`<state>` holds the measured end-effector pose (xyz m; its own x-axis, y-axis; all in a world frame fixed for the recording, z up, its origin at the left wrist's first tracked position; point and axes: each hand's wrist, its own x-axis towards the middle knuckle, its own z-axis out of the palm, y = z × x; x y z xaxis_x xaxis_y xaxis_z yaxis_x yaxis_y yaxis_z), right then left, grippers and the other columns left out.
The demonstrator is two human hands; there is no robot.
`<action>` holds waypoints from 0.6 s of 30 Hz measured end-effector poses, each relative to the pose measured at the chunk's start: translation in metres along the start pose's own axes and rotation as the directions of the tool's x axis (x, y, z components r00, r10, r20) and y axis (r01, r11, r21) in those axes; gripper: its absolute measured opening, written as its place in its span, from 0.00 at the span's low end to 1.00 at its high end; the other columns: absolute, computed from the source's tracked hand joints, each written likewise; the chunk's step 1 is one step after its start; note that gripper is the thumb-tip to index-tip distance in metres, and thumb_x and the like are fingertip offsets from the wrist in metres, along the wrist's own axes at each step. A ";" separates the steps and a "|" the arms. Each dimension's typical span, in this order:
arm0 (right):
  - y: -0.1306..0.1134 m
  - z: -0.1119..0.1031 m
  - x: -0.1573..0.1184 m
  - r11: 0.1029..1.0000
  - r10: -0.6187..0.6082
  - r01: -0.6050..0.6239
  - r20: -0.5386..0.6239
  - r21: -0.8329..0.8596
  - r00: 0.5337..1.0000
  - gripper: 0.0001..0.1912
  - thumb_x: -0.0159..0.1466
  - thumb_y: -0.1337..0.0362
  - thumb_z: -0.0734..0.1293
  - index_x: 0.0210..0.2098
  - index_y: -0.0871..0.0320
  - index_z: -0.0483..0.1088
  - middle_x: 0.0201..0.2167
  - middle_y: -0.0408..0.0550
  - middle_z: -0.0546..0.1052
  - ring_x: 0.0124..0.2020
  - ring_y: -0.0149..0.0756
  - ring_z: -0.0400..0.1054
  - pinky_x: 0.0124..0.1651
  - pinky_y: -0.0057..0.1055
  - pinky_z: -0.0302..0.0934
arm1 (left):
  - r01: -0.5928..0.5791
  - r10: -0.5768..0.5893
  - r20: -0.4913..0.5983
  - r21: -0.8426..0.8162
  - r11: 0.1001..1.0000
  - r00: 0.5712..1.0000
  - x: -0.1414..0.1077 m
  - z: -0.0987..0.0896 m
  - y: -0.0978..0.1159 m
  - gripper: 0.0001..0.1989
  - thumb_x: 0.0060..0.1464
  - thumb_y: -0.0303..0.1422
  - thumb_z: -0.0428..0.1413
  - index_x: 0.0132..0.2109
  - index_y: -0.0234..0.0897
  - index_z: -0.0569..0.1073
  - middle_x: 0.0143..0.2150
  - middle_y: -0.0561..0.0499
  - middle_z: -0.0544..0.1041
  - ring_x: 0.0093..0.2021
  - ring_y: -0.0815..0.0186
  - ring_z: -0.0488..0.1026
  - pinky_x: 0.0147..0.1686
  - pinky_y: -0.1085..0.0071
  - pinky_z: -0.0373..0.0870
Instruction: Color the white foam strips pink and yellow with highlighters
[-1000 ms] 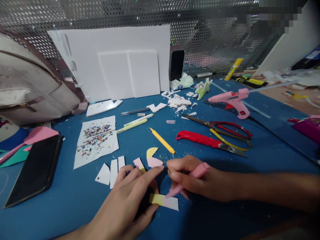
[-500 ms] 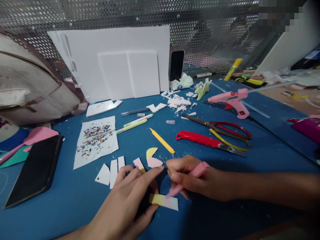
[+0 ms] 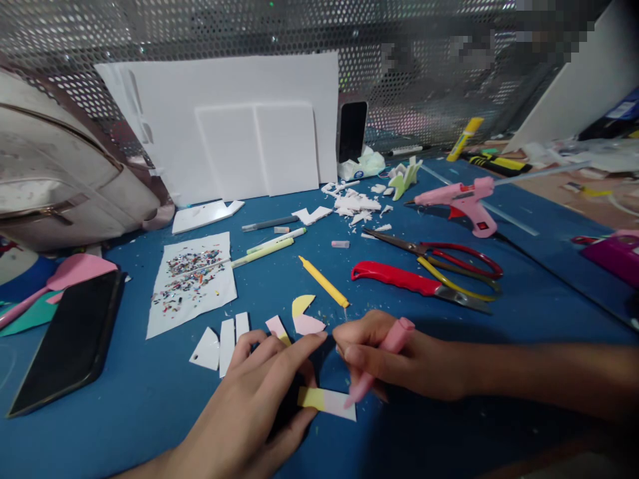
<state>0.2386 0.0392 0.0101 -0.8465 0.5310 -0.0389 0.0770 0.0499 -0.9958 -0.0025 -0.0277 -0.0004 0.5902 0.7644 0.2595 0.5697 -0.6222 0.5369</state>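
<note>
A small foam board strip (image 3: 333,403), yellow at its left part and pale toward the right, lies on the blue table. My left hand (image 3: 264,382) grips its left end between thumb and fingers. In my right hand (image 3: 387,356) is a pink marker (image 3: 398,336), its tip at the strip's right end. Just beyond my hands are a yellow and pink curved piece (image 3: 305,317) and a pink and yellow strip (image 3: 277,329). White strips (image 3: 227,342) and a white pointed piece (image 3: 206,349) sit left of my left hand. An uncapped yellow marker (image 3: 324,281) lies farther forward.
Red-handled cutter (image 3: 394,277), scissors (image 3: 449,263) and a pink glue gun (image 3: 466,199) lie to the right. White scraps (image 3: 357,203) are heaped behind. A paper with colourful bits (image 3: 192,283) and a black phone (image 3: 70,339) lie left. White board (image 3: 150,133) stands at the back.
My right hand has shifted the pink marker's tip rightward along the strip, from beside the yellow part to near the right end. My left hand stays put.
</note>
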 end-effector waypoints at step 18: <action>-0.001 0.000 0.000 0.999 -0.021 0.019 -0.051 -0.046 0.998 0.25 0.72 0.48 0.60 0.27 0.60 0.64 0.22 0.41 0.67 0.24 0.27 0.62 0.27 0.23 0.56 | -0.012 0.012 0.001 0.025 1.000 1.000 0.001 -0.002 0.002 0.31 0.62 0.23 0.51 0.69 0.42 0.51 0.44 0.54 0.77 0.42 0.64 0.71 0.52 0.63 0.58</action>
<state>0.2385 0.0386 0.0108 -0.8202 0.5720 -0.0134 0.0851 0.0989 -0.9915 -0.0024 -0.0281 0.0025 0.5977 0.7565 0.2655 0.5765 -0.6356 0.5134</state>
